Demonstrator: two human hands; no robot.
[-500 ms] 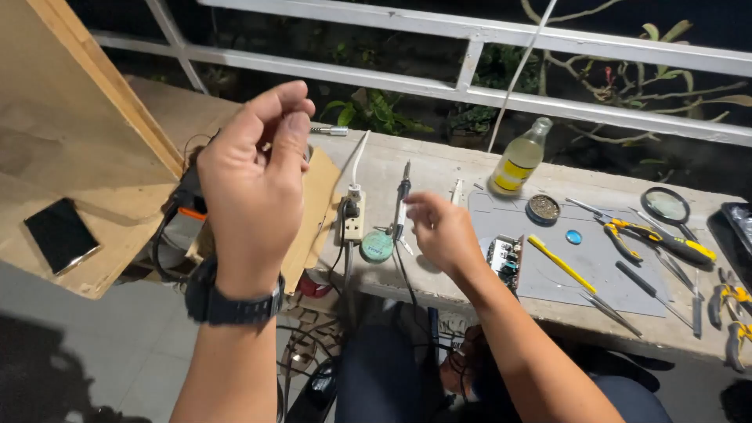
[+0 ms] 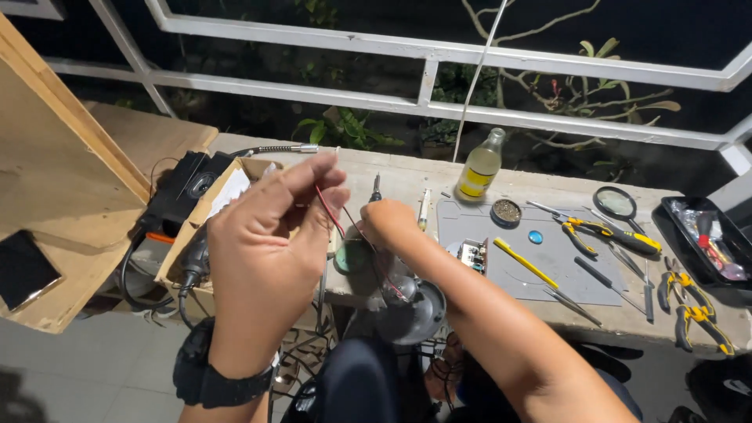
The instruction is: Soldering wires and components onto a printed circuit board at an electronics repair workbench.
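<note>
Hands, thin red wire, seemingly taut

A thin red wire is held between the two hands. Its upper end is pinched at the fingertips of the left hand, which is raised above the table edge with the back of the hand toward the camera. From there the wire runs down and to the right, taut and nearly straight, to the right hand, which is closed around it just above the table edge. Below the right hand a red strand continues downward over a round grey part that sits below the table edge. The wire's insulation is red along all of its visible length; its ends are hidden by the fingers.
</note>
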